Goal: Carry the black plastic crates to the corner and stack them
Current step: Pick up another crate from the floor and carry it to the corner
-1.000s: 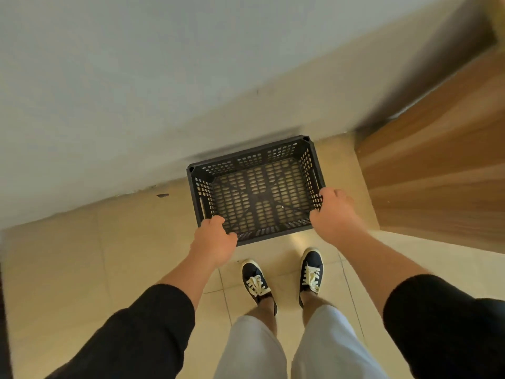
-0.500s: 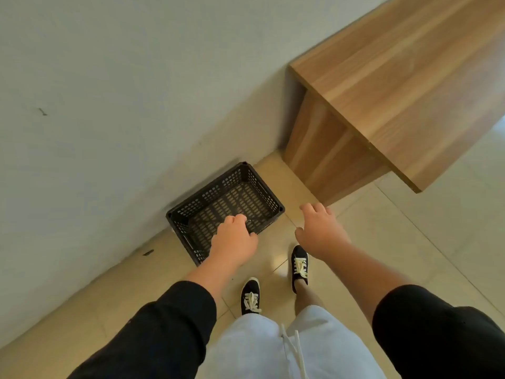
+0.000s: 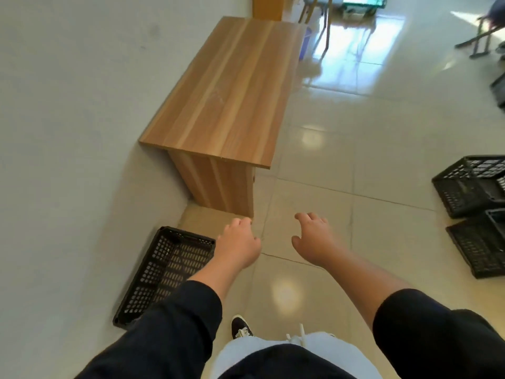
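both hands hang in front of the body with fingers loosely curled and nothing in them: the left hand [image 3: 237, 246] hovers just beside the near crate's upper right corner without touching it, the right hand [image 3: 314, 239] hangs over bare tile, and the two are a little apart. the forearms are bare, and black sleeves [image 3: 169, 318] cover the upper arms.

three black plastic crates can be counted. one crate [image 3: 164, 272] sits on the floor against the wall [image 3: 68, 132], in the corner formed by the wall and the end panel of the wooden bench [image 3: 226, 94]. its long axis runs along the wall, from lower left to upper right, and its open top faces up. the left sleeve hides its near right part. the other two crates are well apart from it at the right edge: the farther crate [image 3: 470, 187] and the nearer crate [image 3: 478, 247] lie just beside each other on the tiled floor [image 3: 355, 160], and both are cut off by the frame, so their full shape cannot be told.

one shoe [image 3: 240, 328] shows below, partly hidden by light shorts [image 3: 246, 348]. at the top, chair legs and a green object are blurred and cut off. at the upper right, a dark frame is too unclear to name.
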